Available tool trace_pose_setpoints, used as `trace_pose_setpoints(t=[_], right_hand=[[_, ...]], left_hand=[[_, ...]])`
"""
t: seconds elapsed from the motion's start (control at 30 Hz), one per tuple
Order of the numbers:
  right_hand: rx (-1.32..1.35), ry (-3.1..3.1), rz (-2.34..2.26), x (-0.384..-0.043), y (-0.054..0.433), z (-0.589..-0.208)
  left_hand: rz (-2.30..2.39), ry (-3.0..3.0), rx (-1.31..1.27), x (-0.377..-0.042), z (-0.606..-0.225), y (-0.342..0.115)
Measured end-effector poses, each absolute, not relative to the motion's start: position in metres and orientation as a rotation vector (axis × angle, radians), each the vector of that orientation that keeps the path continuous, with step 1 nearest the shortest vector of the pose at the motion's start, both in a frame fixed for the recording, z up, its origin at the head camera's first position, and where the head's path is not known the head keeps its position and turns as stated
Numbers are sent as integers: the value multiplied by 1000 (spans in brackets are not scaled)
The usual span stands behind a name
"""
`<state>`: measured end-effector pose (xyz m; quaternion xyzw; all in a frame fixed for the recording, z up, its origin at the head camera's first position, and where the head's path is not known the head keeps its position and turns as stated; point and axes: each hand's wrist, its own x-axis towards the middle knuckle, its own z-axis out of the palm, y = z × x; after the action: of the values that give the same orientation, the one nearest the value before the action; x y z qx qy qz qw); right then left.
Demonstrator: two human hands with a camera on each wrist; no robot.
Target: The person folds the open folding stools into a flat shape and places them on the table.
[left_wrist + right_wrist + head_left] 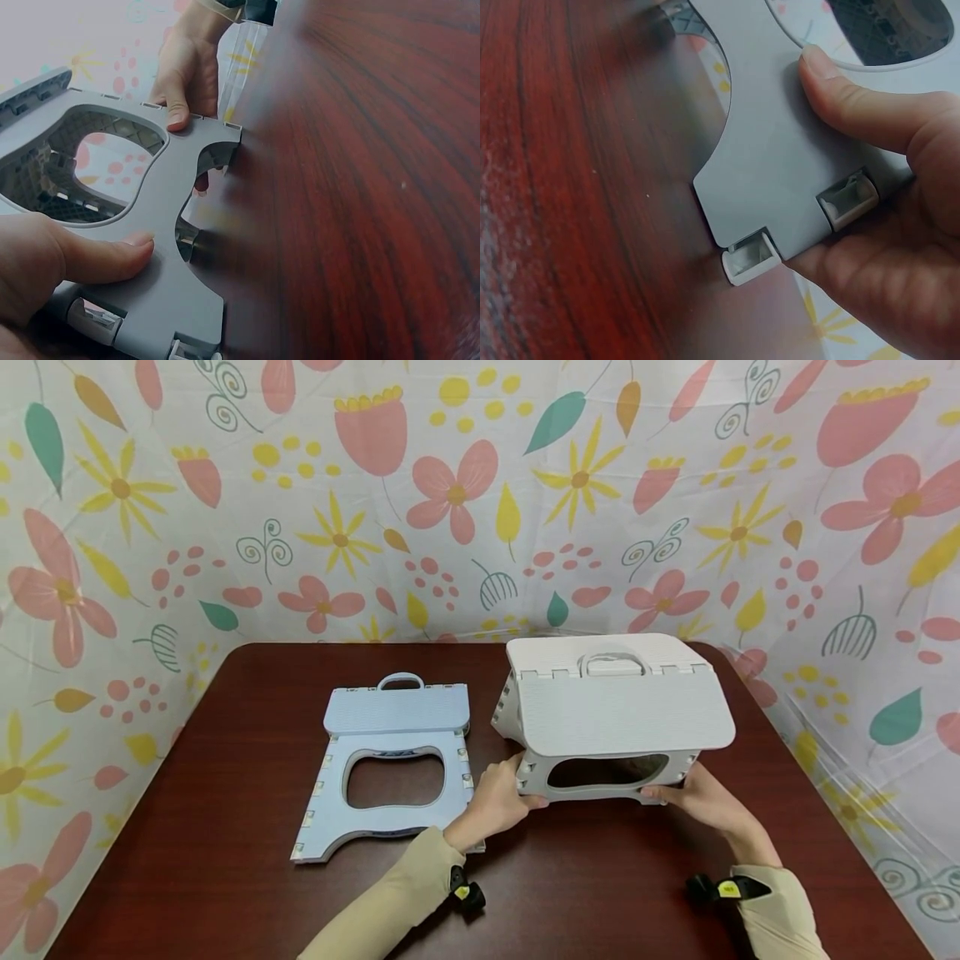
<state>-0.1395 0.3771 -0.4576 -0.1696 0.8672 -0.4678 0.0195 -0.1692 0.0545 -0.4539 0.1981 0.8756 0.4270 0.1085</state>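
Note:
A white folding step stool (pixel 626 714), partly unfolded, is gripped at both ends on the right of the table. My left hand (pixel 498 802) holds its left side panel; in the left wrist view the thumb (pixel 112 259) lies across the panel face beside the oval opening. The right hand (pixel 701 797) grips the opposite side, and the right wrist view shows its thumb (pixel 855 97) pressed near the opening's rim, fingers behind the panel. Hinge slots line the panel edge. The stool's top has a carry handle (pixel 613 662).
A pale blue folding stool (pixel 393 768) lies folded flat on the dark wooden table (pixel 202 793), left of the white one. Behind the table hangs a flower-patterned curtain (pixel 450 568). Black straps with small devices sit on both wrists.

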Motion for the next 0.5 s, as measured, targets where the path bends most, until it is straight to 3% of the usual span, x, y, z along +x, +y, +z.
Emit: trace_pose_setpoints(t=[0.5], right_hand=[[-502, 2669, -1461, -139, 378, -458]], left_hand=[[1269, 2597, 660, -171, -457, 54]])
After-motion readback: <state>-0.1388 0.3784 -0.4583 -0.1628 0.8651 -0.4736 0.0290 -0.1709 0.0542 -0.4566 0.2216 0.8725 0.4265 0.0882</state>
